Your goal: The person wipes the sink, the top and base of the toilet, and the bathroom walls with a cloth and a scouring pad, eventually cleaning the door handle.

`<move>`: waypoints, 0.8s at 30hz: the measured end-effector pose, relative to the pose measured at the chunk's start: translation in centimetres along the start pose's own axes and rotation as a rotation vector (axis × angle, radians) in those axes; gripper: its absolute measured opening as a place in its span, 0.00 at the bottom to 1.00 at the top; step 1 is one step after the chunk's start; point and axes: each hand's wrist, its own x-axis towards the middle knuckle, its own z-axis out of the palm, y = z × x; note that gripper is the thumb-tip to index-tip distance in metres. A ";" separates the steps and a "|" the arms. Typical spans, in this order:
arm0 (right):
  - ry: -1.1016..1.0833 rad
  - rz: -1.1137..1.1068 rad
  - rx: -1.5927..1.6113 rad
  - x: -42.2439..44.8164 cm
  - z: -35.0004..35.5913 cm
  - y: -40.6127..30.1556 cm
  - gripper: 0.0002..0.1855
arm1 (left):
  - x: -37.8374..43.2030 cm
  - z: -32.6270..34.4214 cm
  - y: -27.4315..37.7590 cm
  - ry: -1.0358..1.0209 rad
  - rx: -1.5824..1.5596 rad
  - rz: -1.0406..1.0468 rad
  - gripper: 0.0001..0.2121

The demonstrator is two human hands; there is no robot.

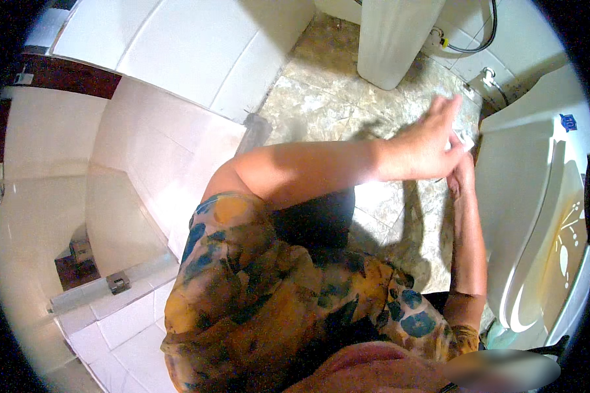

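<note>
My left hand (pixel 423 152) reaches across in front of me, its fingers pointing away and slightly blurred. Just beyond its thumb is a small white item (pixel 465 141), too bright and too covered to name. My right hand (pixel 459 179) meets the left from below, and most of its fingers are hidden behind it. Both hands are close to the white item, but I cannot tell which one grips it. They are above the mottled stone-look floor (pixel 319 108), beside the white toilet (pixel 506 191).
The toilet's lid (pixel 555 236) is down, with a white plant pattern on it. Ahead stands a white pedestal (pixel 398 39), near a flexible hose (pixel 477 49) and a wall valve (pixel 489 76). A clear glass panel (pixel 128 221) and white tiles (pixel 177 54) are on my left.
</note>
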 end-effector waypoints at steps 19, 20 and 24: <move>-0.237 -0.158 -0.142 -5.2 10.4 -14.6 0.16 | -3.7 -0.3 8.3 0.007 -0.244 -0.101 0.34; -0.297 -0.209 0.105 -3.8 11.0 -14.2 0.16 | -4.7 0.0 9.7 -0.047 -0.237 -0.103 0.35; -0.560 -0.212 0.476 1.8 14.7 -11.3 0.20 | -8.3 -1.3 10.8 -0.078 -0.132 -0.227 0.35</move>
